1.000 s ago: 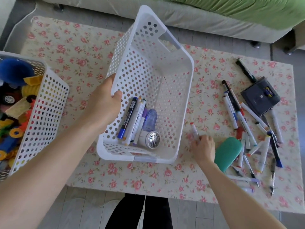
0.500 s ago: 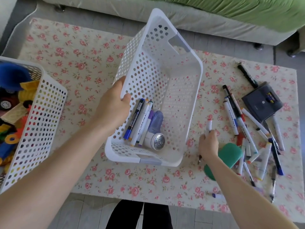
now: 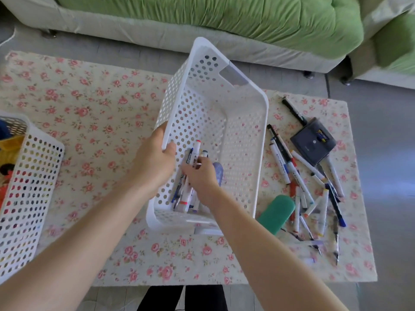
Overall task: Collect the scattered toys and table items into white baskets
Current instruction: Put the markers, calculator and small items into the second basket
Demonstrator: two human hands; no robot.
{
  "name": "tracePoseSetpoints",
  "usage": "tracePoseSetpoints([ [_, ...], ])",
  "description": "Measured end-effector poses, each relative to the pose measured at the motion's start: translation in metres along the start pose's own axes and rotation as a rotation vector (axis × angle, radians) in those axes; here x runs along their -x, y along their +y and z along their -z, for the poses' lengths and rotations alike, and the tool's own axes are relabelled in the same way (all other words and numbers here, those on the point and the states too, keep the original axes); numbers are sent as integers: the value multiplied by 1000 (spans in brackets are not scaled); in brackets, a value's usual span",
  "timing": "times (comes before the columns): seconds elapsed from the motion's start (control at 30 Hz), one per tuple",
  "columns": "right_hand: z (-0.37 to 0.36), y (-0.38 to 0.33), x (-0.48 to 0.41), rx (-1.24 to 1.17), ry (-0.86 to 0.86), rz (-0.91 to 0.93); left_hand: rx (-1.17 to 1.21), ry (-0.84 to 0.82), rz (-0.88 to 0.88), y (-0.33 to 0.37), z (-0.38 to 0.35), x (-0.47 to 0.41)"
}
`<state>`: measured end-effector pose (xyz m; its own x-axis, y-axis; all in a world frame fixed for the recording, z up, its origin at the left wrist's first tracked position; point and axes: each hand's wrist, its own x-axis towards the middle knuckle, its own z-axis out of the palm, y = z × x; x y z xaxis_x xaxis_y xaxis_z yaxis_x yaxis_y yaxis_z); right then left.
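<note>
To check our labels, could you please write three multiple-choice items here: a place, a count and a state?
1. The green case lies: A in the held basket; B on the table, right of that basket; C in the left hand.
2. White baskets in view: A one; B three; C two.
3. The left hand: A grips the held basket's wall; B lies flat; C holds a marker.
B: it rests on the table beside the basket. C: the held one plus the toy basket at left. A: its thumb hooks over the rim.
</note>
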<state>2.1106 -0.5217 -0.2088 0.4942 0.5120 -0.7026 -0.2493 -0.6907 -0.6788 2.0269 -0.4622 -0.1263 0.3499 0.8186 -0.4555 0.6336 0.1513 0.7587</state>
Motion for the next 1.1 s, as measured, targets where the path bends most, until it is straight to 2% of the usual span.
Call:
tracePoseSetpoints([
  [0.1,13,-1,0,22,-44,51,11,-16,-3,8,-6,-1],
  [0.17,34,-1,-5,87,8,112,31,-20,3,14,-14,-6],
  [0.23,61,-1,-16,5,103,194,50,-8,23,20,-19,-11],
  [0.3,97,1,-33,-80,284,280,38,19,45,25,-24,-17],
  [0.37,139,7,-55,13,485,317,23,59,54,34,-30,-25],
  [0.43,177,23,-75,204,570,293,20,84,46,43,-35,-30],
  [0.57,229,58,-110,695,418,120,6,139,45,60,-55,-43],
  [0.67,236,67,-126,899,290,28,14,163,48,66,-68,-52],
  [1.0,242,66,-152,1062,269,-10,62,172,75,79,-97,-65],
  [1.1,243,65,-156,1139,209,-27,61,161,72,82,-99,-66],
])
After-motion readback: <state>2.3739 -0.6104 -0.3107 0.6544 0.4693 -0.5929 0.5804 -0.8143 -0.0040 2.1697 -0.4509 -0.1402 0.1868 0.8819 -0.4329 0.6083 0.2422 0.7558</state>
